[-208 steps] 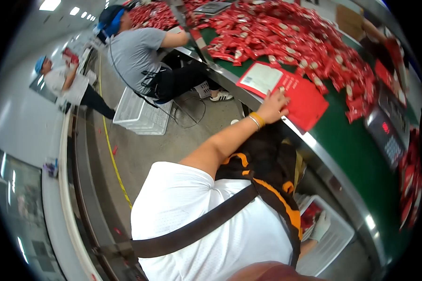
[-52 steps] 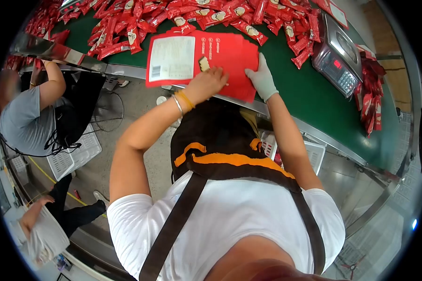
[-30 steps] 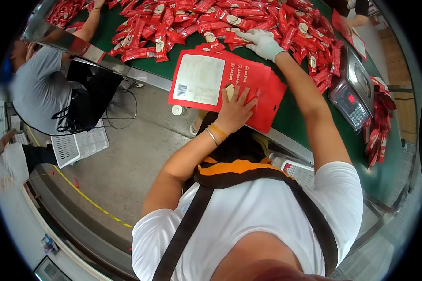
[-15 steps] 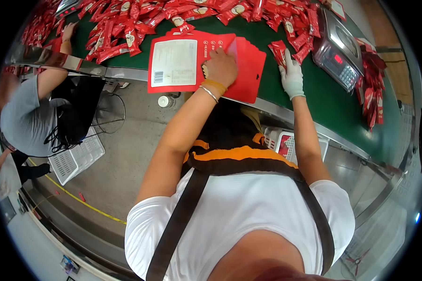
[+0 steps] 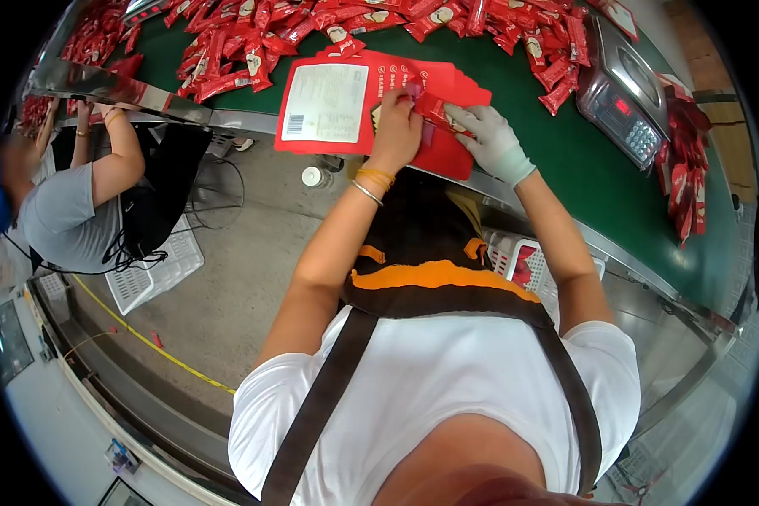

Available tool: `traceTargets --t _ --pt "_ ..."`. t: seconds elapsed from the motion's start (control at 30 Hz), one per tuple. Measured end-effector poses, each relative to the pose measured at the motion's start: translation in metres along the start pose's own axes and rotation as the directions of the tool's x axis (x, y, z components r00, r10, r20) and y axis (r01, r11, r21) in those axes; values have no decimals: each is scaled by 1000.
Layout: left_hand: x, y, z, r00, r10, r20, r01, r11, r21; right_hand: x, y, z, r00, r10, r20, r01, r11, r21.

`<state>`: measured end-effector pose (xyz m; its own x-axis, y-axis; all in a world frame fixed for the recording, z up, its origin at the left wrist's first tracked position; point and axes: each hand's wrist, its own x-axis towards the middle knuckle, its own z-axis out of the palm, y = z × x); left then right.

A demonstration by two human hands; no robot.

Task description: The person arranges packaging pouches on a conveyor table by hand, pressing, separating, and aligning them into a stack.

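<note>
In the head view, my bare left hand (image 5: 398, 131) is closed on the opening edge of a red pouch (image 5: 324, 103) with a white label and barcode. That pouch lies on top of several more red pouches (image 5: 449, 157), fanned out at the table's near edge. My right hand (image 5: 491, 143), in a white glove, grips a small red packet (image 5: 435, 111) by its right end. The packet's left end is at the pouch opening, close to my left fingertips; whether it is inside is hard to tell.
Many red packets (image 5: 257, 63) are heaped along the back of the green table (image 5: 599, 190). A digital scale (image 5: 624, 105) stands at the right, beside more red wrappers (image 5: 690, 160). White baskets (image 5: 170, 260) sit below. Another person (image 5: 80, 211) works at the left.
My right hand has picked up a packet from the table and carried it left to the pouch. My left hand has shifted slightly on the pouch edge. The other person's arm has drawn back.
</note>
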<state>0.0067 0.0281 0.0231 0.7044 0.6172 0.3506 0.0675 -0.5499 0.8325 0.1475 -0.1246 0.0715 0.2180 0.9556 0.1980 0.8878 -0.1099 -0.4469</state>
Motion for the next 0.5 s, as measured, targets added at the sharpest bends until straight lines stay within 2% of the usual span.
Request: traceTargets --t 0.07,0.13,0.2,0.23,0.27,0.3,0.33,0.37,0.4,0.47,0.5 --pt "2 9 5 1000 -19 21 20 999 -25 15 -3 -2 1000 -5 11 5 998 -61" --pt "8 12 4 996 -28 -89 33 998 50 27 -5 -9 1000 -20 19 22 992 -123" --pt "10 1 -2 992 -49 -113 52 998 27 29 -4 -19 996 -42 -77 35 994 -99" --pt "9 -8 -6 991 -99 -88 95 994 -53 27 -4 -28 992 93 -82 -82 988 128" --pt "10 -15 -9 988 -145 -61 136 982 -134 28 -12 -35 993 88 -77 -78 989 125" --pt "7 -15 -12 986 -165 -28 160 979 -123 28 -23 -39 965 262 -13 -228 862 453" --pt "5 -18 -10 985 -171 -22 167 978 -125 26 -28 -39 908 405 107 -354 604 714" --pt "4 -23 -7 989 -147 -17 144 980 -135 22 -22 -29 944 319 83 -312 783 539" --pt "4 -24 -7 993 -120 -13 117 983 -142 21 -19 -10 947 311 86 -308 795 522" --pt "1 -23 -11 993 -118 -4 117 986 -115 14 -12 1 948 308 85 -319 931 176" --pt "2 -21 -13 993 -115 -10 113 989 -92 12 -9 3 949 305 81 -315 933 174"
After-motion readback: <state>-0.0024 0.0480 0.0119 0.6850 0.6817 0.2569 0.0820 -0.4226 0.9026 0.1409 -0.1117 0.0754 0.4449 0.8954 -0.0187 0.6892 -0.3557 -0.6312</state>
